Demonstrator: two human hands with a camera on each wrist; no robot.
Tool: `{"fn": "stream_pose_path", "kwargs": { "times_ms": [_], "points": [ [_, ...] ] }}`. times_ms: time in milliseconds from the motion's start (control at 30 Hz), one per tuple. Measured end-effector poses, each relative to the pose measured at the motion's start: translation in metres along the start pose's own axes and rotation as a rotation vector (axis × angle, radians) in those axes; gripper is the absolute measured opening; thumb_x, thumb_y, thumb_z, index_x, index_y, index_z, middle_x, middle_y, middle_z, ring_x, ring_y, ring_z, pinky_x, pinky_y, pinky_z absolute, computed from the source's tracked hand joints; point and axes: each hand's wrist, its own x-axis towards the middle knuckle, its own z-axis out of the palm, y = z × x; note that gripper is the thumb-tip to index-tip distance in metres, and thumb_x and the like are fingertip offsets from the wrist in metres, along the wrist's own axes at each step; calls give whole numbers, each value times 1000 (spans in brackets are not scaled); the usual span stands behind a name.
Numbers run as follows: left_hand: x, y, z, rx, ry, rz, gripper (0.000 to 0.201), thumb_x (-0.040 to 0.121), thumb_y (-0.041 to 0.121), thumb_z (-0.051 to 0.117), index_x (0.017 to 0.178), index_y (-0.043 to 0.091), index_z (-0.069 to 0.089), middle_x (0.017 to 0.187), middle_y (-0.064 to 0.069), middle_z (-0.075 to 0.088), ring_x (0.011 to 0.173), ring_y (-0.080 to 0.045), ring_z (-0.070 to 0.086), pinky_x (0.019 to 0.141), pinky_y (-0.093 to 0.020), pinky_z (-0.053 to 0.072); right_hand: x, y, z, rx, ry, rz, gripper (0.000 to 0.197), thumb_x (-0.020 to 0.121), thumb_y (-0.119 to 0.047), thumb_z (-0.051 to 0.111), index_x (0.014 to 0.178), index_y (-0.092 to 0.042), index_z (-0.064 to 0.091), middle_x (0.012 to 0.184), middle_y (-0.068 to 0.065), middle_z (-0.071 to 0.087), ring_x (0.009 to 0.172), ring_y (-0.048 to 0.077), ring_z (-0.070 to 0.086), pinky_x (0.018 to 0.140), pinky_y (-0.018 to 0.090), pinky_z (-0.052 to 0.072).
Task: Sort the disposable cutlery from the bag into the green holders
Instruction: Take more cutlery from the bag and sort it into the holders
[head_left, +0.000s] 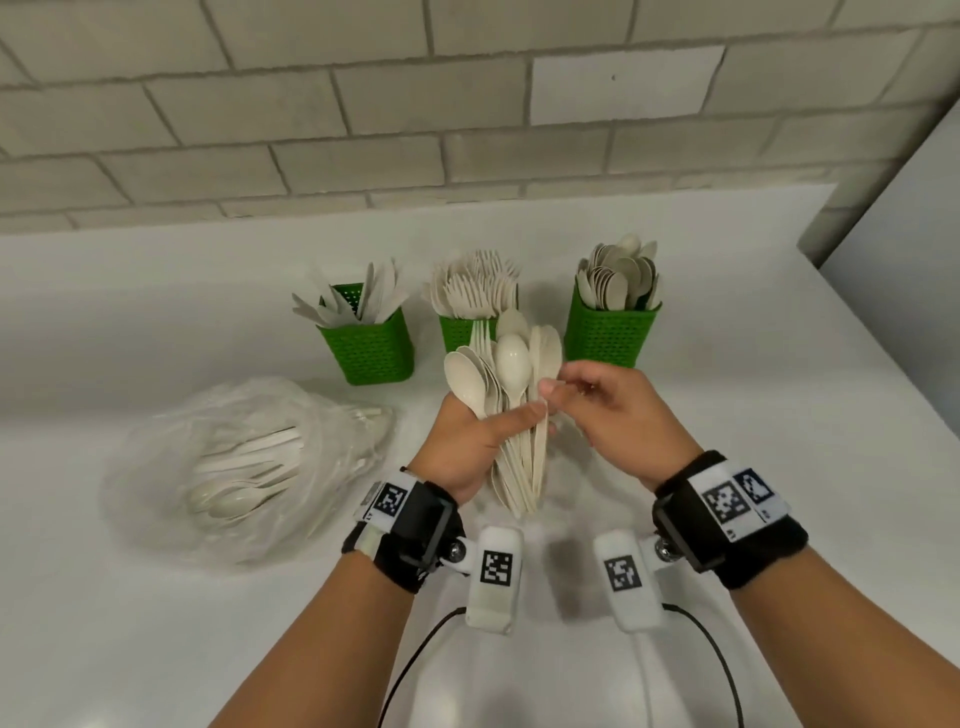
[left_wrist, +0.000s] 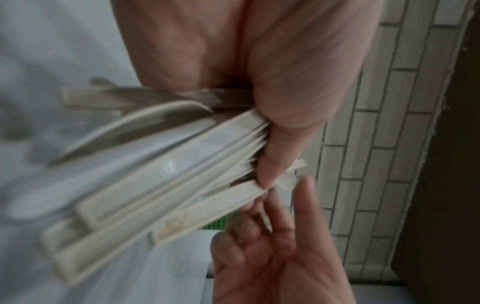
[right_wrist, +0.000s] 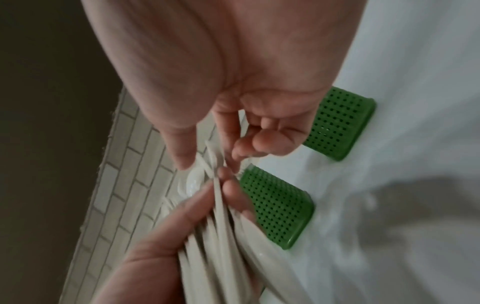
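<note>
cream plastic cutlery bundle sits upright in my left hand, fingers and thumb wrapped tight round the handles – spoon bowls fanned on top. my right hand pinches one piece at the bundle's right edge with thumb and fingertips. left of the bundle, the clear bag lies on the white counter with more cutlery inside. beyond the bundle stand three green holders – knives, forks, spoons.

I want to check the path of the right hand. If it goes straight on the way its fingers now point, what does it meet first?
The right hand points leftward at the cutlery bundle gripped by the left hand; it probably meets those spoons first.
</note>
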Motion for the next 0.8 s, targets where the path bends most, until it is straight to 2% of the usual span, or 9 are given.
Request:
{"fn": "stream_pose_path", "kwargs": {
  "times_ms": [67, 133, 267, 333, 433, 500, 567, 667, 800],
  "points": [
    [0, 0, 5, -19, -44, 3, 38, 83, -9, 65, 120, 1, 62, 114, -32, 64, 99, -39, 65, 84, -43, 56, 3, -3, -3, -23, -23, -30, 25, 92, -23, 64, 84, 0, 69, 66, 15, 63, 57, 11, 55, 55, 23, 44],
    [0, 1, 8, -24, -64, 17, 36, 82, -7, 65, 117, -1, 62, 104, -29, 67, 94, -37, 66, 83, -44, 55, 5, -2, -7, 37, -29, 6, 26, 94, -19, 61, 86, 5, 67, 64, 13, 62, 56, 13, 58, 54, 24, 47],
    [-3, 5, 8, 0, -10, 14, 30, 83, -11, 63, 112, -4, 62, 96, -22, 72, 89, -34, 71, 78, -40, 57, 4, -6, -11, 313, 91, 94, 18, 99, -14, 51, 92, -4, 65, 75, 10, 66, 64, 20, 66, 65, 32, 56],
    [-4, 6, 5, 17, 25, -2, 27, 84, -11, 61, 109, -2, 62, 90, -18, 74, 83, -31, 72, 74, -38, 59, 6, -8, -11, 404, 194, 98, 19, 101, -15, 47, 93, -8, 61, 69, 5, 60, 60, 20, 63, 65, 35, 55],
    [-5, 9, 4, 40, 25, -18, 27, 86, -10, 61, 112, -2, 61, 86, -15, 74, 77, -28, 72, 69, -35, 59, 8, -8, -5, 314, 218, 96, 21, 97, -23, 56, 92, -5, 65, 54, -6, 44, 45, 9, 43, 50, 28, 39],
    [-6, 10, 6, 66, 4, -8, 27, 84, -9, 65, 109, 0, 65, 88, -17, 73, 76, -29, 72, 68, -36, 58, 6, -10, 1, 237, 133, 73, 19, 90, -24, 67, 82, -7, 66, 53, -11, 53, 49, 3, 49, 52, 21, 43],
    [-7, 11, 6, 69, -24, -9, 29, 83, -8, 66, 110, 2, 66, 92, -19, 72, 78, -31, 71, 73, -39, 59, 6, -11, 4, 215, 98, 36, 15, 87, -17, 71, 79, -6, 66, 58, -7, 61, 54, 5, 56, 54, 19, 46],
    [-10, 9, 1, 51, -63, -43, 30, 84, -10, 63, 111, 3, 64, 98, -21, 71, 88, -35, 69, 82, -49, 57, 10, -9, 1, 260, 151, 65, 14, 90, -15, 66, 78, -9, 63, 50, -4, 48, 44, 8, 42, 44, 18, 34],
    [-15, 10, -6, 28, -63, -133, 27, 87, -6, 61, 111, 6, 64, 100, -23, 69, 82, -35, 70, 64, -41, 59, 13, -10, 4, 348, 213, 85, 14, 95, -15, 60, 82, -10, 59, 54, 2, 51, 45, 12, 46, 39, 20, 31]
  ]
}}
